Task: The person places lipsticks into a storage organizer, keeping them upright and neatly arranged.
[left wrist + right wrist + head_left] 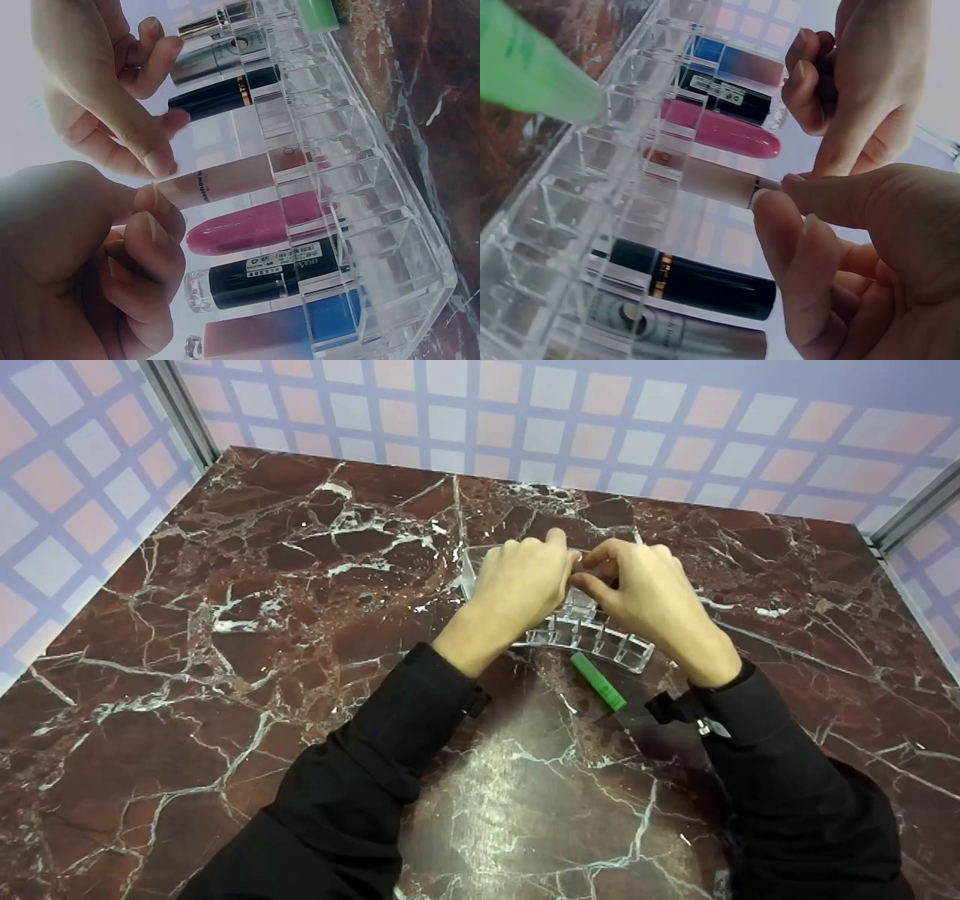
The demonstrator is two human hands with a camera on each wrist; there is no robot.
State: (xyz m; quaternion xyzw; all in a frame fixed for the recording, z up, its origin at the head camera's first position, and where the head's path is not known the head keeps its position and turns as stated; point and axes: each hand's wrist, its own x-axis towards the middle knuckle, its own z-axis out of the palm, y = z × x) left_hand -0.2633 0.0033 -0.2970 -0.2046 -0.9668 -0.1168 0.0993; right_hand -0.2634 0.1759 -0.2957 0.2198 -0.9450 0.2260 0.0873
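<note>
A clear plastic lipstick stand with tiered slots stands on the table, under and in front of both hands. Upright in its back row is a pale pink lip gloss tube, its lower end inside a slot. My left hand pinches the tube's upper end between thumb and fingertips. My right hand meets it there, thumb and forefinger also pinching the tube's top. Beside the tube stand a magenta tube and a black tube with a gold band.
A green stick-shaped tube lies on the table before the stand. Other lip tubes fill the same row, among them a blue-and-pink one and a grey one. A tiled-pattern panel borders the marbled table.
</note>
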